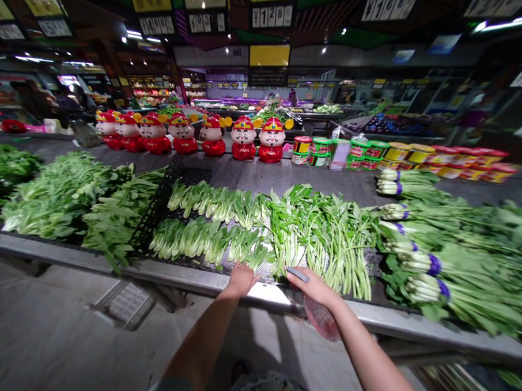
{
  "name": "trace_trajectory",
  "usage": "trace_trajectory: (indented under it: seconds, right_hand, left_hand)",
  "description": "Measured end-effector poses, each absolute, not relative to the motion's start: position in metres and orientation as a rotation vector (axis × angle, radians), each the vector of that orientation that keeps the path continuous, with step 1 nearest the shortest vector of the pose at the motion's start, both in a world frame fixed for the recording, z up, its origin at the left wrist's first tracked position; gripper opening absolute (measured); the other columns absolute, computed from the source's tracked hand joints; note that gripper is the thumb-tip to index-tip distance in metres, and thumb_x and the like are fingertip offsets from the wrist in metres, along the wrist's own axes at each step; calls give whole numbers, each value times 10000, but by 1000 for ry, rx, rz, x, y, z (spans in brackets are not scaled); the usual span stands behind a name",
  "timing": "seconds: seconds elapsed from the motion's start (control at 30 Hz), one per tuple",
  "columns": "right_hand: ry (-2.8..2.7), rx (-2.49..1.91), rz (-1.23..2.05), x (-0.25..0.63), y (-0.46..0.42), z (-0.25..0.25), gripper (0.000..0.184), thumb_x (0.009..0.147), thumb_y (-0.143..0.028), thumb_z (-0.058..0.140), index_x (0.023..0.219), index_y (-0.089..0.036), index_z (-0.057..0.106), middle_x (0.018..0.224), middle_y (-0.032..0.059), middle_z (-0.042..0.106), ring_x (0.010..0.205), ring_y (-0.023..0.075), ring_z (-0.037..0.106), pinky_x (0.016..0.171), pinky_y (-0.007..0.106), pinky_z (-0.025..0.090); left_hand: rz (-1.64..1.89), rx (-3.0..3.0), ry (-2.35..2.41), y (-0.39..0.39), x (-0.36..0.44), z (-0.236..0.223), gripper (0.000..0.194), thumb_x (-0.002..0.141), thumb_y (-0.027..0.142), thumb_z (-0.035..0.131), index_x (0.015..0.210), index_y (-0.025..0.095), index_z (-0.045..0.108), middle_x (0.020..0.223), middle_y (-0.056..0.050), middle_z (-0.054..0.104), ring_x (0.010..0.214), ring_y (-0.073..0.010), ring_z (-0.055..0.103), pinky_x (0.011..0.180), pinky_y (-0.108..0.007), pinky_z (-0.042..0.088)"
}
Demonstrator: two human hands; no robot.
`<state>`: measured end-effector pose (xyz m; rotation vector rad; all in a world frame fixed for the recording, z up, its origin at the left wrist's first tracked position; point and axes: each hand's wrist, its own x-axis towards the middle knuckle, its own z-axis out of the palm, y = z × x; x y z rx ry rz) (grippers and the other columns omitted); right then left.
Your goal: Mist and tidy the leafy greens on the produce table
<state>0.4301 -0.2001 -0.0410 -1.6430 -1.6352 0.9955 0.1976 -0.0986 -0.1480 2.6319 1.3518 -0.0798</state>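
My left hand is at the front edge of the display shelf, its fingers curled on the leafy end of a bok choy in the front row. My right hand is wrapped round a spray bottle, with its grey top showing above the fingers and its clear pinkish body hanging below. Two rows of small bok choy lie to the left on a perforated tray. Just beyond my right hand spreads a pile of long-stemmed leafy greens.
A metal rail runs along the shelf's front. Purple-banded green bunches lie right; loose leafy greens lie left past a black crate wall. Red figurine jars and tins line the back. A grey crate is below.
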Motion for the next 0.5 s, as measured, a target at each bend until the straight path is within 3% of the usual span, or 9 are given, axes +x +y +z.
trace_trajectory:
  seconds: [0.2, 0.4, 0.5]
  right_hand:
    - [-1665, -1689, 978, 442, -195, -47, 457, 855, -616, 536, 938, -214, 738, 778, 55, 676, 784, 237, 624, 801, 379, 495]
    - [-1605, -1568, 896, 450, -169, -24, 467, 867, -588, 530, 1116, -228, 693, 1011, 85, 715, 949, 268, 647, 905, 430, 481]
    - [-1584, -1546, 857, 445, -154, -9, 421, 860, -588, 535, 1054, -251, 694, 1026, 77, 714, 945, 270, 646, 901, 439, 484]
  left_hand:
    - [-110, 2626, 1418, -103, 199, -152, 536, 986, 485, 299, 1079, 144, 702, 1183, -164, 703, 1276, -298, 521, 1145, -471, 261]
    - [-129, 2583, 1425, -104, 205, -143, 563, 991, 488, 274, 1136, 128, 682, 1266, -183, 663, 1351, -313, 454, 1173, -489, 220]
    - [-146, 2548, 1443, -102, 211, -139, 560, 985, 496, 273, 1270, 160, 618, 1385, -156, 593, 1409, -300, 389, 1191, -490, 193]
